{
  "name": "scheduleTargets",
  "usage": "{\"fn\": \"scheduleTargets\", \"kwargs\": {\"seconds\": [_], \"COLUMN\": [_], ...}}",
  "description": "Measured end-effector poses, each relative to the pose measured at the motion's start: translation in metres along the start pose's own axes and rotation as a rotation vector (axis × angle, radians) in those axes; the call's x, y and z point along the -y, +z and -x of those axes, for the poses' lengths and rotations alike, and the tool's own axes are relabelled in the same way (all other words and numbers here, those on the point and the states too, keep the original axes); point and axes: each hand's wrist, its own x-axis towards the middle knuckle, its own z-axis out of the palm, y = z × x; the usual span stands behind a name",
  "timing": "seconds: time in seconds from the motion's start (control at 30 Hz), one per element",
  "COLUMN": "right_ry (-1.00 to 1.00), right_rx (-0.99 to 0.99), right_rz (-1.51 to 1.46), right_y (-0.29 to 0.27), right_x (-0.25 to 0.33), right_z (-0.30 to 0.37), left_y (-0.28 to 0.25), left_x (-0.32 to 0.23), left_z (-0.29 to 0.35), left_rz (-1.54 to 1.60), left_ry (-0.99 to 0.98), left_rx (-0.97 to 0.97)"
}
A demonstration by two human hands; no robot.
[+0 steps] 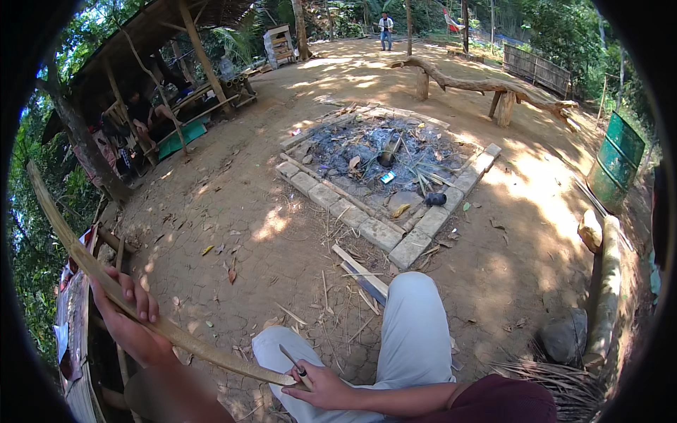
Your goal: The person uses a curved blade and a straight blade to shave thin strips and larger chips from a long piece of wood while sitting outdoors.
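While cracked, sun-dappled brown ground (pixel 233 187) is spreading outdoors, a roofed shelter (pixel 144 39) is standing at upper left, a stone-edged fire pit (pixel 379 233) is lying ahead, and a green drum (pixel 616 161) is standing at right. A long wooden strip (pixel 204 347) is slanting from upper left down to the lower middle, the left hand (pixel 134 326) curling its fingers around its middle and the right hand (pixel 324 388) clasping a knife (pixel 290 357) at the strip's lower end. Among the ashes (pixel 342 144), a small blue-and-white packet (pixel 388 178) is lying, any print too small to read.
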Motion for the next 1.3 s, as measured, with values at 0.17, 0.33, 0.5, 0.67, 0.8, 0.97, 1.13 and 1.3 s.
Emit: {"fn": "scheduleTargets", "kwargs": {"seconds": [0.17,0.33,0.5,0.67,0.8,0.97,1.13,1.3], "right_ry": [-0.001,-0.056,-0.387,-0.442,-0.523,-0.518,-0.413,-0.576], "right_rx": [-0.13,-0.156,-0.138,-0.081,-0.068,-0.049,-0.081,-0.593], "right_rz": [0.199,0.448,0.649,0.745,0.712,0.668,0.677,0.617], "right_y": [-0.078,-0.154,-0.227,-0.251,-0.245,-0.247,-0.268,-0.254], "right_x": [0.016,0.048,0.046,0.047,0.021,0.0,0.0,0.002], "right_z": [-0.044,-0.079,-0.141,-0.192,-0.197,-0.197,-0.194,-0.187], "left_y": [-0.037,-0.104,-0.117,-0.161,-0.109,-0.18,-0.195,-0.151], "left_x": [-0.003,0.005,0.032,0.031,0.02,0.058,0.08,0.085], "left_z": [0.011,0.029,0.075,0.118,0.121,0.131,0.142,0.156], "left_rz": [-0.1,-0.24,-0.49,-1.175,-1.879,-1.774,-1.849,-1.438], "left_ry": [0.102,-0.034,-0.382,-0.329,0.467,-0.266,-0.427,-0.631], "left_rx": [-0.09,-0.219,-0.208,0.067,0.383,0.785,0.805,0.705]}}
